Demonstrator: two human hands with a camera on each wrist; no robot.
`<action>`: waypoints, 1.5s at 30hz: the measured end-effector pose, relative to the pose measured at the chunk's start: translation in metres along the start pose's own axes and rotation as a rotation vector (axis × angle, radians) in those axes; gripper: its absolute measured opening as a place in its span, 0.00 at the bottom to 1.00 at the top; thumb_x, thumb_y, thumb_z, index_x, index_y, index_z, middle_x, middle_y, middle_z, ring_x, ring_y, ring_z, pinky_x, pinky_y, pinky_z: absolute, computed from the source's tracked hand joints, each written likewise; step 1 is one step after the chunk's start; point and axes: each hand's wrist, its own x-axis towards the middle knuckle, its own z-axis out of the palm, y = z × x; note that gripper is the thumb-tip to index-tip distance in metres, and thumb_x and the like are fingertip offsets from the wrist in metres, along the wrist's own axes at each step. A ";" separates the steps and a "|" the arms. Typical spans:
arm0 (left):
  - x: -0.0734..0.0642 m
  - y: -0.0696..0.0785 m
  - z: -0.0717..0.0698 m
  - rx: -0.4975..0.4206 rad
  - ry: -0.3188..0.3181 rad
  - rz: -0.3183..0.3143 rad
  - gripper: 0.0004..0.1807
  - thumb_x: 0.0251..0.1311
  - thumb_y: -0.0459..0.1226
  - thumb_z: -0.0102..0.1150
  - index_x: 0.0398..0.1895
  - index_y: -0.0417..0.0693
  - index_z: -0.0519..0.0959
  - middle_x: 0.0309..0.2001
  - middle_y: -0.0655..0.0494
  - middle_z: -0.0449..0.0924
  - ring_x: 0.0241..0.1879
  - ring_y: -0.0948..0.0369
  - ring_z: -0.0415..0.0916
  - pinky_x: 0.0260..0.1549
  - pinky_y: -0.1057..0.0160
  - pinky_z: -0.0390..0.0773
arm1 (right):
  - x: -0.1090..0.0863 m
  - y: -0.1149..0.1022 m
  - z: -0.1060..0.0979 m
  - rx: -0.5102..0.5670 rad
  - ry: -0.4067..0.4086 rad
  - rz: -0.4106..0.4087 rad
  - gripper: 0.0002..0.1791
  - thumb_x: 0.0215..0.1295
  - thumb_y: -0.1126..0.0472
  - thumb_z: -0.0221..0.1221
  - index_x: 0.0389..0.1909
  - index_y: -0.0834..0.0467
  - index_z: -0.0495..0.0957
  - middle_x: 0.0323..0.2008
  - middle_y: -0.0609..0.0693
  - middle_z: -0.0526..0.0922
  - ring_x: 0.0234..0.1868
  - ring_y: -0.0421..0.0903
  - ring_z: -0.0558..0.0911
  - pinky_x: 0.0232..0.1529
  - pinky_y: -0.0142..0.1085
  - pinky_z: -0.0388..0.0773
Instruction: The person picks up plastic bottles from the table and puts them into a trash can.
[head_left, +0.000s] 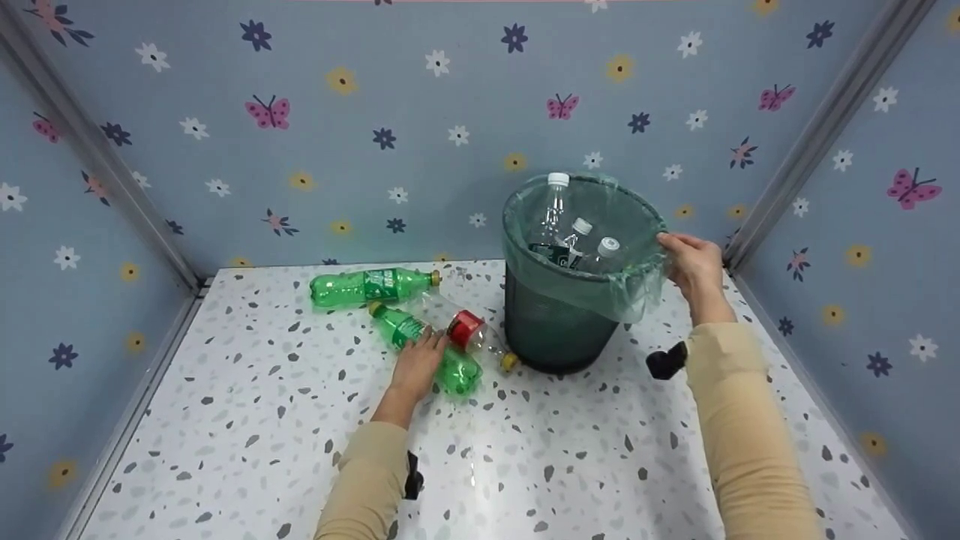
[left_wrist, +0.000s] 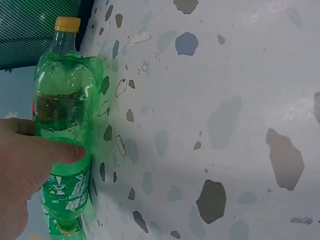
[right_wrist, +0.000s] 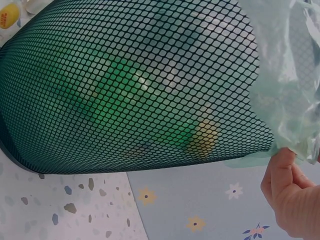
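My left hand (head_left: 418,369) grips a green plastic bottle (head_left: 459,373) with a yellow cap, lying on its side on the speckled table. In the left wrist view the thumb (left_wrist: 65,151) lies across the bottle's side, above its label. My right hand (head_left: 696,264) pinches the translucent green bag (head_left: 637,294) at the right rim of a dark mesh trash can (head_left: 555,337). Clear bottles with white caps (head_left: 557,199) stick up inside the can. Through the mesh in the right wrist view, a green shape (right_wrist: 115,95) shows.
Against the left hand's bottle, toward the can, lies a clear bottle (head_left: 466,330) with a red label, its yellow cap by the can's base. Another green bottle (head_left: 341,289) lies farther back, near the flowered wall (head_left: 420,187). Walls also stand at left and right.
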 end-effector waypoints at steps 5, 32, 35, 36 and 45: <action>-0.004 0.000 0.002 -0.006 0.008 0.018 0.34 0.44 0.21 0.58 0.59 0.42 0.65 0.59 0.43 0.63 0.60 0.46 0.56 0.52 0.46 0.63 | -0.001 0.001 0.000 0.005 -0.005 -0.019 0.26 0.57 0.57 0.58 0.56 0.63 0.68 0.41 0.45 0.70 0.19 0.37 0.65 0.37 0.35 0.68; -0.026 0.012 -0.016 -0.199 0.490 0.047 0.36 0.37 0.14 0.55 0.55 0.43 0.69 0.55 0.41 0.66 0.56 0.44 0.61 0.41 0.55 0.74 | -0.003 0.000 0.000 0.005 0.004 -0.023 0.26 0.57 0.57 0.58 0.55 0.63 0.69 0.40 0.46 0.71 0.18 0.35 0.64 0.34 0.33 0.68; -0.027 0.016 -0.023 -0.234 0.541 0.061 0.37 0.36 0.14 0.55 0.56 0.43 0.68 0.56 0.41 0.65 0.57 0.44 0.61 0.43 0.55 0.74 | -0.003 0.000 0.000 -0.007 0.006 -0.019 0.26 0.57 0.57 0.58 0.56 0.62 0.69 0.44 0.48 0.70 0.17 0.35 0.64 0.37 0.35 0.68; -0.027 0.018 -0.025 -0.245 0.559 0.067 0.37 0.36 0.14 0.55 0.56 0.43 0.68 0.56 0.41 0.65 0.57 0.44 0.61 0.43 0.55 0.73 | -0.003 0.000 0.001 -0.008 0.006 -0.019 0.26 0.57 0.57 0.58 0.56 0.62 0.69 0.45 0.49 0.70 0.17 0.35 0.64 0.38 0.35 0.68; -0.026 0.036 -0.053 -0.317 0.748 0.118 0.36 0.36 0.16 0.60 0.56 0.42 0.69 0.57 0.42 0.65 0.58 0.47 0.61 0.44 0.57 0.73 | -0.004 0.000 0.000 -0.005 -0.003 -0.017 0.27 0.57 0.57 0.58 0.56 0.63 0.69 0.41 0.47 0.70 0.17 0.36 0.64 0.37 0.34 0.69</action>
